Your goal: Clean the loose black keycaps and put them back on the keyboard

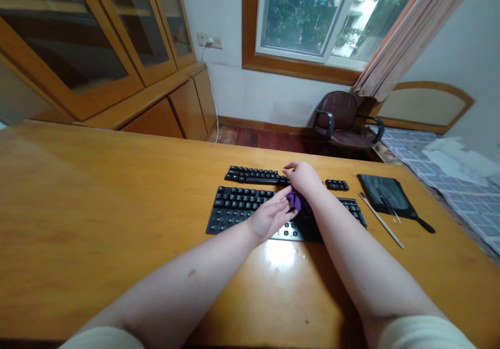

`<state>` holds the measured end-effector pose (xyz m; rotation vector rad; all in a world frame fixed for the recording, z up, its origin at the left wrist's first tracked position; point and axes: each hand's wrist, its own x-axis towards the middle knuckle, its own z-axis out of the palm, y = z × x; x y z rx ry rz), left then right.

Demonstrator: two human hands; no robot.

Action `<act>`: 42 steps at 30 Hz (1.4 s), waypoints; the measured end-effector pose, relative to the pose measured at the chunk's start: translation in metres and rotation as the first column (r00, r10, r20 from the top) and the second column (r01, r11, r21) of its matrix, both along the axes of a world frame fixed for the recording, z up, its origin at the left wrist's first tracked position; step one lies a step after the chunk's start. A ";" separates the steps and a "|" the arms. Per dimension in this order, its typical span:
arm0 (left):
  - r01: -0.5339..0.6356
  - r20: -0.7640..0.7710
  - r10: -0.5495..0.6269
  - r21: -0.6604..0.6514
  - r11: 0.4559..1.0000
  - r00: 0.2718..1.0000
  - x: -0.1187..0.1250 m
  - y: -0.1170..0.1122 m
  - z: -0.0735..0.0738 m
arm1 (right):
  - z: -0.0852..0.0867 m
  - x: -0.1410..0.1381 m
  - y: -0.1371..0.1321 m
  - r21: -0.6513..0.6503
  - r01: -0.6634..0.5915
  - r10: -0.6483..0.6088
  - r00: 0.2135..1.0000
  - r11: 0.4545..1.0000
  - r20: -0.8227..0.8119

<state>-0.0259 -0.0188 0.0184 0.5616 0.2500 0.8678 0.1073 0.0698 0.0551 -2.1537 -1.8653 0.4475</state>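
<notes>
A black keyboard (pixel 234 203) lies on the desk; its lower rows show bare switch posts where keycaps are off. Behind it, loose black keycaps (pixel 258 177) stand lined up in rows. My left hand (pixel 269 216) is above the middle of the keyboard, its fingers closed around a bunched purple cloth (pixel 294 200). Just beyond, my right hand (pixel 304 178) reaches over the right end of the keycap rows, wrist bent to the left. Its fingertips are drawn together near the keycaps; what they hold, if anything, is too small to make out.
Right of the keyboard lie a white thin brush (pixel 380 220) and a black pouch (pixel 386 195) with a slim dark tool (pixel 386 203) on it. A small group of keycaps (pixel 336 185) sits behind the keyboard's right part. Beyond the wooden desk (pixel 117 208) stands an office chair (pixel 341 117).
</notes>
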 end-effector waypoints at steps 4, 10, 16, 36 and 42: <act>-0.033 0.043 0.037 -0.099 0.995 0.998 -0.004 0.006 0.003 | -0.008 -0.007 0.027 -0.081 0.007 -0.002 0.998 0.997 0.062; -0.086 0.024 0.092 -0.188 0.978 0.995 -0.002 0.010 0.002 | -0.015 -0.017 0.042 -0.162 0.028 -0.005 0.990 0.986 0.142; -0.109 0.018 0.116 -0.230 0.967 0.993 0.000 0.010 0.001 | -0.017 -0.024 0.052 -0.232 0.077 -0.029 0.979 0.970 0.203; -0.372 -0.274 0.457 0.310 0.875 0.846 0.003 0.005 -0.009 | 0.038 -0.012 -0.089 0.328 0.151 0.076 0.806 0.933 -0.586; -0.438 -0.382 0.597 0.428 0.791 0.705 -0.003 0.007 -0.008 | 0.019 -0.008 -0.086 0.254 -0.035 0.171 0.827 0.967 -0.536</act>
